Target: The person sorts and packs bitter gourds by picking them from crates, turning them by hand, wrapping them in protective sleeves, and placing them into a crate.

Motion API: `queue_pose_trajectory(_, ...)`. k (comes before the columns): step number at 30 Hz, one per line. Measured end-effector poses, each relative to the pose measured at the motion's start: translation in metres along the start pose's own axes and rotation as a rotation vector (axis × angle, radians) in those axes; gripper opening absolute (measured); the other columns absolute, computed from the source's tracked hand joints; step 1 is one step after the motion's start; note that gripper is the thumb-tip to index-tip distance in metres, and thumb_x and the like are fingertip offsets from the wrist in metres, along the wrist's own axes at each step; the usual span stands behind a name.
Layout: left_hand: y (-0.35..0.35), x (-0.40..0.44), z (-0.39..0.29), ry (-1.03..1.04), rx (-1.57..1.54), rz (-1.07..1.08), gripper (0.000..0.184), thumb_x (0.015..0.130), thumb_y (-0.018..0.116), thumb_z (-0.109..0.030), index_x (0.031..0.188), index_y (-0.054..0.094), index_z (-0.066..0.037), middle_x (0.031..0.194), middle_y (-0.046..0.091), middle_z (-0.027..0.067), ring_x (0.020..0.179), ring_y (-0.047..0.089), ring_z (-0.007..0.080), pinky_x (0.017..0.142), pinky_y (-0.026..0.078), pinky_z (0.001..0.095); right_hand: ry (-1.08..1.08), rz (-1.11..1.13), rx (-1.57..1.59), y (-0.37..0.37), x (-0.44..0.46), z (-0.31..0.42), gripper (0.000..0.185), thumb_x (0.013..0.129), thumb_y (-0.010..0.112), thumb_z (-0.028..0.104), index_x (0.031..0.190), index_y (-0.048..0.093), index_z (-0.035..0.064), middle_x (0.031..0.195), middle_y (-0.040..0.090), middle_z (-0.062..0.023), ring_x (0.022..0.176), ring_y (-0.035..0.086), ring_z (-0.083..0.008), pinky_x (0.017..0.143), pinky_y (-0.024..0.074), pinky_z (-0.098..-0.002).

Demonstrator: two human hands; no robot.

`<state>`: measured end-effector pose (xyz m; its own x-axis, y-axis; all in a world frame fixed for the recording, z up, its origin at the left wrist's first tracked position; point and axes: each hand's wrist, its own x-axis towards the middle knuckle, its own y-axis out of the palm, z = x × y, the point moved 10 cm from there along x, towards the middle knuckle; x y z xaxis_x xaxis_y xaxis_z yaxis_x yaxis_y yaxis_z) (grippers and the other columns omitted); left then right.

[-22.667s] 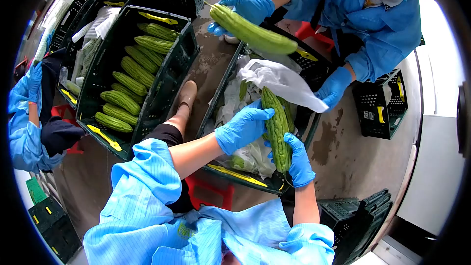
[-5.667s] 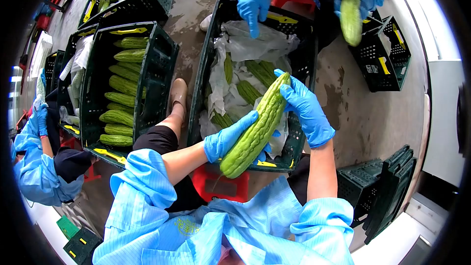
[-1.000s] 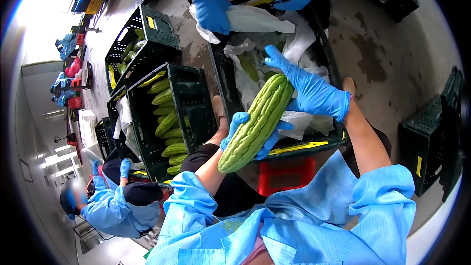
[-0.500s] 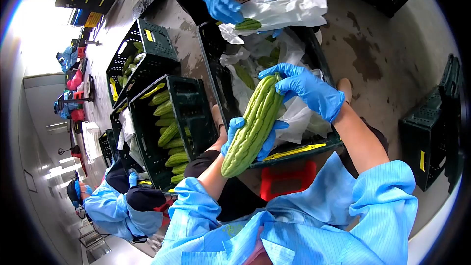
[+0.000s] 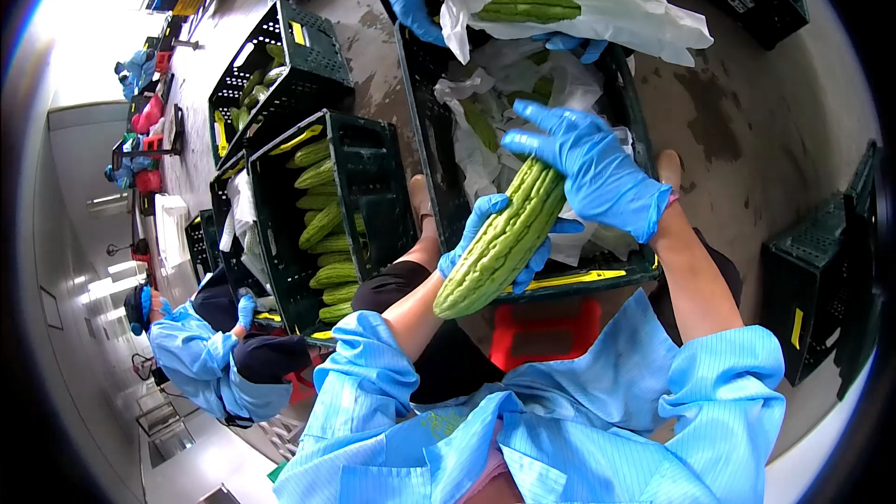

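Observation:
A large green bitter melon (image 5: 499, 245) lies tilted across my left hand (image 5: 481, 229), whose gloved fingers wrap round it from beneath. My right hand (image 5: 597, 166), gloved in blue, is over the melon's upper end with its fingers spread and its palm near the skin. Below both hands is a dark crate (image 5: 431, 145) with white paper and several melons, partly hidden by my hands. Across that crate, a co-worker's gloved hands (image 5: 411, 2) are at a white paper sheet (image 5: 616, 14) with a melon (image 5: 529, 7) on it.
To the left stands a crate (image 5: 366, 189) of melons in a column, with another melon crate (image 5: 315, 51) behind it. A seated person (image 5: 210, 350) is at the lower left. Dark crates (image 5: 801, 289) stand at the right. A red stool (image 5: 544, 329) is below the middle crate.
My right hand's fingers have lifted and spread from the melon's top end. The co-worker's paper has shifted right and opened wider, showing more of the melon on it.

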<state>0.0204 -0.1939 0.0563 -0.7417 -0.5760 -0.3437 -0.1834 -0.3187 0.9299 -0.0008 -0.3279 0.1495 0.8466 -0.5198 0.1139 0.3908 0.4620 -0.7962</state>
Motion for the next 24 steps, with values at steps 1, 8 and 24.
queue_pose_trajectory(1,-0.009,-0.002,-0.002,0.018,0.022,-0.032,0.088,0.085,0.050,-0.062,0.146,0.035,0.000,0.093,0.061,0.0249,0.066,0.064,0.0317,0.054,0.053,0.0420,-0.106,0.082,-0.090,0.006,-0.002,0.013,0.071,0.073,0.073,0.024,0.140,0.050,0.0193,0.146,0.044,-0.0127,0.131,0.043,-0.0326,0.108,0.0344,-0.0511)
queue_pose_trajectory(8,0.008,-0.008,-0.018,0.136,0.079,0.162,0.077,0.094,0.041,-0.061,0.145,0.037,-0.004,0.125,0.053,0.0303,0.087,0.058,0.0337,0.074,0.047,0.0439,-0.019,0.312,-0.018,0.028,-0.007,0.013,0.085,0.066,0.079,0.037,0.143,0.046,0.0175,0.128,0.057,-0.0146,0.115,0.056,-0.0322,0.107,0.0368,-0.0480)
queue_pose_trajectory(24,0.036,-0.055,-0.141,0.879,0.155,-0.095,0.066,0.100,0.035,-0.054,0.140,0.044,-0.003,0.126,0.059,0.0228,0.110,0.061,0.0340,0.099,0.048,0.0489,0.641,0.582,1.582,0.083,-0.032,0.027,0.065,0.086,0.059,0.040,0.135,0.049,-0.0014,0.114,0.065,-0.0195,0.090,0.069,-0.0261,0.066,0.0587,-0.0347)
